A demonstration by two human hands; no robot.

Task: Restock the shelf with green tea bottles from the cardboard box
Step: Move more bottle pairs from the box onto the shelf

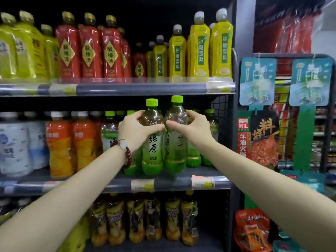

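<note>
Nearest to you, your left hand (135, 129) is wrapped around the shoulder of one green tea bottle (152, 139) and your right hand (190, 124) is closed the same way on the second bottle (175, 140), thumbs nearly touching between them. Both bottles sit at the front edge of the middle shelf (116, 185), bases looking down on it or just about, right beside each other and roughly upright.

Handling-wise, these look full, so expect some heft in each hand, and the clear plastic up top is smooth and probably a bit slippery. The shoulder curve where you've got them seems a decent spot, though the narrow waist lower down would likely give a surer hold. Plastic flexes, so no need to squeeze hard.

Behind them, more green-capped bottles (110, 131) fill the row, so you'd be sliding these back till they touch, with the cardboard box nowhere in sight
</note>
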